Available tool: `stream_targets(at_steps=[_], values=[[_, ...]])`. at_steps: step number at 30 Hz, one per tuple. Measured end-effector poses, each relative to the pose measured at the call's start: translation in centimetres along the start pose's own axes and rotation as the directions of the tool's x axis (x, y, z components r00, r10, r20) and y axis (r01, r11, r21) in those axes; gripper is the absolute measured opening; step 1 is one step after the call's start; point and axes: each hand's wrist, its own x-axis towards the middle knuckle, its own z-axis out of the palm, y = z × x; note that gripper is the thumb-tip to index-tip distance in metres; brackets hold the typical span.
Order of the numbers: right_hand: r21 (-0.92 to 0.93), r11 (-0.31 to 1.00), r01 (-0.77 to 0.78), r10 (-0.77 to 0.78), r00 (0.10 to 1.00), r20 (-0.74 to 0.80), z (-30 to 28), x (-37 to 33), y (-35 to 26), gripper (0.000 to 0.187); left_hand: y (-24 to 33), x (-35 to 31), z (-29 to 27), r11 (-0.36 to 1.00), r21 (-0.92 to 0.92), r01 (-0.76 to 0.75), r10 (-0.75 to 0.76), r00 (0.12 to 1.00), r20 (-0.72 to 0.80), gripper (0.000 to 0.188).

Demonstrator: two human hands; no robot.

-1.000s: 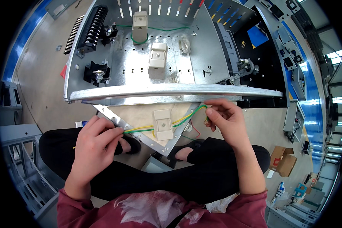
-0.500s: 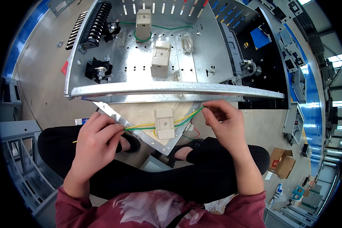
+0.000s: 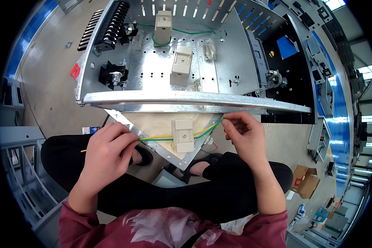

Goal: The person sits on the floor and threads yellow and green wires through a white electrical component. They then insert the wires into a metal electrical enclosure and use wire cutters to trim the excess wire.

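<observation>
Yellow wire [image 3: 157, 137] and green wire [image 3: 206, 131] run together from one hand to the other, past a beige block [image 3: 183, 136] with a screw in its middle. Whether they go through it or behind it cannot be told. My left hand [image 3: 111, 151] pinches the wires left of the block, and a yellow end pokes out behind the hand. To the right of the block, my right hand [image 3: 246, 132] pinches the wires between thumb and fingertips. The block rests on a pale triangular panel [image 3: 144, 122] with a metal rim, above my feet.
Beyond the hands stands an open metal cabinet [image 3: 194, 98], its front rail close to my fingers. Inside are two similar beige blocks [image 3: 182, 62], a loose green wire [image 3: 194, 32] and black terminals [image 3: 113, 74]. A cardboard box [image 3: 305, 182] sits on the floor at right.
The view has shifted slightly, so the cabinet and the block on the panel appear a little further right and lower. Both hands keep their pinch on the wires.
</observation>
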Motion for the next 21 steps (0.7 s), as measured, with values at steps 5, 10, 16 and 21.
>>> stream_targets(at_steps=[5,10,16,21], values=[[0.016,1.000,0.016,-0.016,1.000,-0.011,0.1,-0.1,0.1,0.014,0.2,-0.1,-0.1,0.999,-0.008,0.031,-0.031,1.000,0.001,0.017],[-0.005,1.000,-0.002,0.002,1.000,-0.027,0.2,-0.1,0.3,0.016,-0.7,-0.1,0.7,0.999,0.026,-0.044,0.046,0.997,-0.066,0.021],[0.017,1.000,0.008,-0.007,0.999,-0.036,0.1,-0.3,0.7,0.016,-0.7,-0.2,0.6,1.000,-0.007,-0.024,0.024,0.998,-0.054,0.019],[0.003,1.000,0.001,-0.001,0.999,-0.048,0.2,-0.3,0.6,0.016,-1.3,-0.5,-0.1,0.997,-0.081,0.010,-0.013,0.999,-0.038,0.017]])
